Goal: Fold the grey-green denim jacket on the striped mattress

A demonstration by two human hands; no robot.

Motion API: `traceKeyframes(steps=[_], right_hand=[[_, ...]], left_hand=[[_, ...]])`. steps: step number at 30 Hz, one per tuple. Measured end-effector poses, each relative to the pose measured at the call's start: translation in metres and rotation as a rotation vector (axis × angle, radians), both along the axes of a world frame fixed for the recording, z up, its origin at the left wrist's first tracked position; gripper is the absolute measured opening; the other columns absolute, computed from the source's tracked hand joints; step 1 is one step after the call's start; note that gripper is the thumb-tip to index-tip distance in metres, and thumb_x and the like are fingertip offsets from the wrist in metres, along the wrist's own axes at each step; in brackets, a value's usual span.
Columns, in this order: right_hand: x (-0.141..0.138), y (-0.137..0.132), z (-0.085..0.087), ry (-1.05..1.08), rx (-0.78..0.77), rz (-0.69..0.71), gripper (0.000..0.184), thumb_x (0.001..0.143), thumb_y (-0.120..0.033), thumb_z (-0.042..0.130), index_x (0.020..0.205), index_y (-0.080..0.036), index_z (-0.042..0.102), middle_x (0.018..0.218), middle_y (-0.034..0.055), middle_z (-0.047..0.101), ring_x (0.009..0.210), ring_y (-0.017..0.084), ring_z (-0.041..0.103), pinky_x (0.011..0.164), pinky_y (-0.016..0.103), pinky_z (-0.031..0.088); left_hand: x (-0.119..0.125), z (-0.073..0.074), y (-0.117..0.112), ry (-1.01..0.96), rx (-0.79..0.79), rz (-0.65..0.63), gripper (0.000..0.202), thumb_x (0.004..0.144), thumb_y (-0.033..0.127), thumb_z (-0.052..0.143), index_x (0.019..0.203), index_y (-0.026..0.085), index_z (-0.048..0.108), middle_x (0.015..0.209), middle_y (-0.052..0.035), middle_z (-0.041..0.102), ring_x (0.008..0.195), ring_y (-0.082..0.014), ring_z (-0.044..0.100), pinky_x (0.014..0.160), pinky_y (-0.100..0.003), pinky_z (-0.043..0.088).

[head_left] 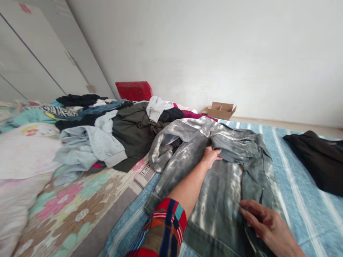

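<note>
Grey jeans point(214, 185): lower legs cut off by the bottom edge; waistband partly folded under, beneath the left hand point(211, 156).
Right hand point(264, 223): wrist cut off at the bottom edge, right of the jeans.
Black garment point(318, 162): right of the jeans, cropped by the right edge.
Clothes pile point(112, 128): left of the jeans, lower layers hidden.
Cardboard box point(221, 110): beyond the jeans, contents unseen.

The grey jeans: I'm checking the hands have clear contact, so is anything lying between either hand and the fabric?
Nothing visible does. The left hand rests directly on the grey jeans near the folded upper part, and the right hand presses flat on the leg fabric lower down. The clothes pile lies apart, to the left.
</note>
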State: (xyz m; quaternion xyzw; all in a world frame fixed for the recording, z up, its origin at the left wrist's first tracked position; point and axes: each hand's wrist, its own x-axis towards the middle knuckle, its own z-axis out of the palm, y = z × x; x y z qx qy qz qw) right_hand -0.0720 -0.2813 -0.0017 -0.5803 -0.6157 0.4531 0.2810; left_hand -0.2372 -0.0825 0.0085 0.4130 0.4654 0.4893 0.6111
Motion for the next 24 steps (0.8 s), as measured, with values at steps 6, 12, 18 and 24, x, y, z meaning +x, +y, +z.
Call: traceKeyframes(steps=[6,12,18,24], right_hand=[[0.002,-0.001,-0.002,0.014,-0.014,-0.019,0.056,0.076,-0.063,0.051,0.100,-0.014,0.065,0.072,0.0046,0.064,0.057,0.014,0.048,0.047,0.023,0.038],[0.005,0.003,-0.009,0.033,-0.057,0.063,0.057,0.080,-0.062,0.050,0.106,-0.013,0.062,0.069,0.0028,0.059,0.056,0.012,0.044,0.048,0.022,0.036],[0.005,0.004,-0.014,0.054,-0.050,0.081,0.054,0.081,-0.061,0.049,0.105,-0.014,0.061,0.064,0.0003,0.055,0.052,0.010,0.039,0.046,0.021,0.033],[0.000,0.004,-0.010,0.062,-0.034,0.067,0.053,0.081,-0.062,0.048,0.101,-0.015,0.062,0.070,0.0025,0.059,0.054,0.011,0.042,0.045,0.021,0.033]], left_hand=[[0.000,-0.003,0.001,-0.006,-0.009,-0.004,0.024,0.081,0.007,0.057,0.106,0.006,0.060,0.099,-0.0145,0.068,0.066,-0.0151,0.064,0.066,-0.033,0.055],[-0.001,-0.006,0.004,0.006,-0.023,-0.016,0.019,0.085,0.011,0.058,0.104,0.011,0.059,0.092,-0.0047,0.066,0.068,-0.0118,0.063,0.064,-0.029,0.055],[-0.002,-0.008,0.006,0.010,-0.015,-0.011,0.020,0.084,0.009,0.057,0.103,0.010,0.060,0.091,-0.0059,0.067,0.067,-0.0120,0.064,0.061,-0.027,0.056],[-0.004,-0.003,0.003,0.014,-0.003,0.000,0.021,0.080,0.008,0.057,0.100,0.010,0.061,0.094,-0.0099,0.069,0.068,-0.0150,0.066,0.061,-0.028,0.056]])
